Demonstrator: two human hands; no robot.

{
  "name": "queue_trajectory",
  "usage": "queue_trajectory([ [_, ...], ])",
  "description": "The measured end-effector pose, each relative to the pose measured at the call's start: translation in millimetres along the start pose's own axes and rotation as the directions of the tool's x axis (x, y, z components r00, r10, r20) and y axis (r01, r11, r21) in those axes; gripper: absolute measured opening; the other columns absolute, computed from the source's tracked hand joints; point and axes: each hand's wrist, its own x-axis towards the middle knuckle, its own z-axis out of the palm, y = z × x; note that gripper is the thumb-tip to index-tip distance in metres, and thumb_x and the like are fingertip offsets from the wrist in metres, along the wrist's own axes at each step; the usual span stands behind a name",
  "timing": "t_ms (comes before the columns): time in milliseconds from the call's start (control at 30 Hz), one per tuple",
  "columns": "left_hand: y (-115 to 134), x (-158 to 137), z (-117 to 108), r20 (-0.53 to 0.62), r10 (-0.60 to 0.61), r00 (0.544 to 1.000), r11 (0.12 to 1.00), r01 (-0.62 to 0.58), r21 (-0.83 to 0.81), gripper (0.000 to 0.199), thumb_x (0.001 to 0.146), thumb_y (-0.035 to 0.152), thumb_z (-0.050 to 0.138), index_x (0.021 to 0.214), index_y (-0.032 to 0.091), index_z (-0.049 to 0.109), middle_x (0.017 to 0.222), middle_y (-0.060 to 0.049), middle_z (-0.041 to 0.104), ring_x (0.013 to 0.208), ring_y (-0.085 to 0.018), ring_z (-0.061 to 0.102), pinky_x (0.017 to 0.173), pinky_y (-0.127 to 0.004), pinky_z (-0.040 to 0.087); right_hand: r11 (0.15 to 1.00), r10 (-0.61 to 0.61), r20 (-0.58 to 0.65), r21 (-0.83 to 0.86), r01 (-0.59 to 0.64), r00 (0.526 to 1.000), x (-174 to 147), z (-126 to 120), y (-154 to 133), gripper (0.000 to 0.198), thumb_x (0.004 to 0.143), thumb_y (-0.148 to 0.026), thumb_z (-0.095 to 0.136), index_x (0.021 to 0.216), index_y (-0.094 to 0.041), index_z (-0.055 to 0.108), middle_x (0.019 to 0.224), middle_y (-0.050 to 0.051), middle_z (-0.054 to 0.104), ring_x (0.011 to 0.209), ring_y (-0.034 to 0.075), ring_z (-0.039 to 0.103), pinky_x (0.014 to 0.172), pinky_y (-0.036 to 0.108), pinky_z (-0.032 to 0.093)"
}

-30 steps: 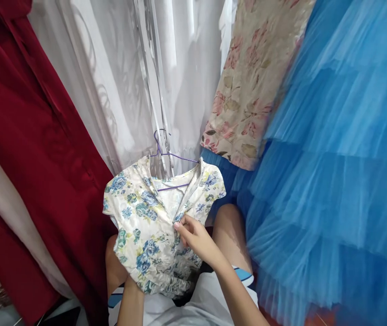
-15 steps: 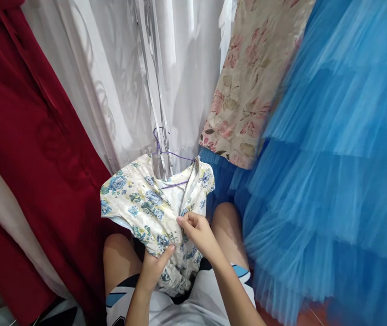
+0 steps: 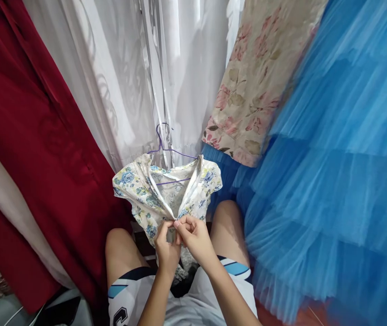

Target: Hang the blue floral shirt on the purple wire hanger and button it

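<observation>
A white dress [image 3: 142, 199] with blue and yellow flowers lies over my lap on a thin purple hanger [image 3: 179, 153]. Its front opening forms a V that narrows down to my fingers. My left hand [image 3: 166, 246] pinches the cloth at the lower tip of the V. Right beside it, fingertips almost touching, my right hand [image 3: 195, 237] pinches the other edge. Whatever small fastening may lie between the fingertips is hidden. The lower part of the garment is bunched behind my hands and between my thighs.
Red cloth [image 3: 54, 149] hangs at the left and white drapery [image 3: 122, 81] ahead. A beige skirt with pink flowers [image 3: 244, 99] and a tiered blue tulle skirt [image 3: 332, 181] hang at the right. Reddish floor [image 3: 311, 312] shows at the lower right.
My left hand has moved up and right from the garment's lower side to meet my right hand at the opening. The neckline now lies spread in a V.
</observation>
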Motion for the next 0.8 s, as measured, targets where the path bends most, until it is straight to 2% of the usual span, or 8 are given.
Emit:
queue_trajectory([
  [133,3.5,6.2,-4.8,0.076,0.027,0.997,0.998,-0.031,0.047,0.012,0.085,0.019,0.056,0.074,0.019,0.058,0.075,-0.003,0.062,0.075,-0.019,0.059,0.073,-0.029,0.044,0.996,-0.014,-0.068,0.085,0.020,0.998,20.8,-2.6,-11.2,0.029,0.084,-0.040,0.064,0.068,-0.017,0.057,0.048,0.000,0.059,0.035,0.008,0.042,0.039,0.021,0.029],
  [267,7.8,11.7,-11.5,0.240,-0.004,0.971,0.995,-0.021,0.101,0.011,0.083,0.015,0.054,0.076,0.021,0.059,0.080,-0.005,0.062,0.079,-0.021,0.060,0.074,-0.031,0.044,0.989,-0.108,-0.091,0.091,0.116,0.990,77.1,4.2,-47.4,0.027,0.079,-0.038,0.065,0.064,-0.015,0.061,0.048,0.000,0.059,0.035,0.007,0.039,0.037,0.022,0.026],
  [433,-1.7,6.1,-5.3,0.348,-0.056,0.936,0.987,-0.001,0.161,0.014,0.079,0.009,0.052,0.074,0.021,0.058,0.078,-0.004,0.061,0.073,-0.021,0.060,0.068,-0.030,0.043,0.971,-0.237,-0.106,0.008,0.239,0.966,144.0,17.9,-92.3,0.026,0.078,-0.032,0.061,0.058,-0.016,0.059,0.045,-0.001,0.055,0.037,0.007,0.034,0.039,0.022,0.025],
  [567,-5.8,13.9,-7.0,0.397,-0.036,0.917,0.993,-0.011,0.117,0.013,0.079,0.010,0.055,0.080,0.021,0.063,0.080,-0.005,0.064,0.076,-0.021,0.062,0.072,-0.031,0.046,0.960,-0.272,-0.129,0.033,0.278,0.954,151.4,18.8,-99.8,0.023,0.078,-0.033,0.062,0.063,-0.016,0.057,0.046,-0.002,0.055,0.036,0.007,0.036,0.039,0.022,0.026],
  [633,3.2,34.0,-14.1,0.323,-0.012,0.946,0.998,-0.007,0.058,0.019,0.084,0.015,0.056,0.098,0.021,0.065,0.087,-0.006,0.067,0.080,-0.021,0.064,0.076,-0.031,0.047,0.957,-0.282,-0.121,0.027,0.287,0.952,141.9,16.5,-97.8,0.023,0.079,-0.034,0.063,0.065,-0.017,0.056,0.045,-0.003,0.054,0.035,0.008,0.036,0.039,0.022,0.026],
  [700,21.0,65.7,-24.3,0.148,0.024,0.989,0.999,-0.029,0.028,0.033,0.090,0.022,0.054,0.122,0.023,0.059,0.096,-0.007,0.067,0.083,-0.020,0.064,0.078,-0.030,0.048,0.959,-0.280,-0.101,0.011,0.282,0.955,129.5,14.3,-96.0,0.021,0.079,-0.034,0.063,0.067,-0.017,0.056,0.043,-0.004,0.053,0.035,0.008,0.036,0.039,0.022,0.027],
  [767,43.8,104.0,-35.5,0.014,0.126,0.992,0.991,-0.126,0.053,0.042,0.094,0.027,0.051,0.136,0.023,0.050,0.100,-0.007,0.066,0.087,-0.020,0.063,0.082,-0.031,0.047,0.958,-0.285,-0.072,-0.021,0.285,0.956,118.8,13.5,-95.7,0.022,0.079,-0.034,0.063,0.068,-0.018,0.055,0.042,-0.004,0.052,0.035,0.008,0.037,0.040,0.021,0.027],
  [800,55.2,123.2,-40.6,0.037,0.194,0.980,0.977,-0.197,0.087,0.042,0.095,0.028,0.050,0.136,0.023,0.051,0.105,-0.008,0.066,0.090,-0.020,0.063,0.084,-0.031,0.046,0.955,-0.296,-0.056,-0.041,0.294,0.954,115.1,13.8,-95.9,0.023,0.080,-0.035,0.064,0.068,-0.018,0.054,0.042,-0.004,0.052,0.036,0.008,0.038,0.041,0.021,0.028],
])
